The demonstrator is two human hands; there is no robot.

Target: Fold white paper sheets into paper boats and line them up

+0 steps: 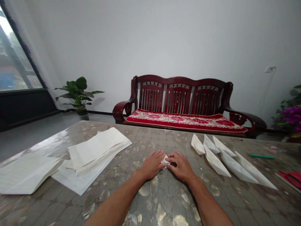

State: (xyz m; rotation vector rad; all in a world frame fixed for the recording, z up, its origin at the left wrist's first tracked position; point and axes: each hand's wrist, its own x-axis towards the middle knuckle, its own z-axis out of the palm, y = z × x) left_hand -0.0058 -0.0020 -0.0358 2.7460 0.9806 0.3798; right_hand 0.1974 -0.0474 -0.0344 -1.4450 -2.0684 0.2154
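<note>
A small piece of folded white paper (165, 159) lies on the table in front of me, mostly covered by my hands. My left hand (152, 164) rests flat over its left side with the fingers stretched out. At the paper's right edge, my right hand (181, 166) is curled, thumb and fingertips closed on it. Several folded paper boats (217, 161) stand grouped to the right of my right hand. Off to the left sits a stack of white paper sheets (100, 149), with more loose sheets (25, 174) beside it.
A patterned cover lies over the table (162, 204). On its right are a green pen (262, 156) and a red book (291, 179) with a dark object on top. Beyond the table stand a wooden bench (177, 97) with a red cushion and a potted plant (80, 94).
</note>
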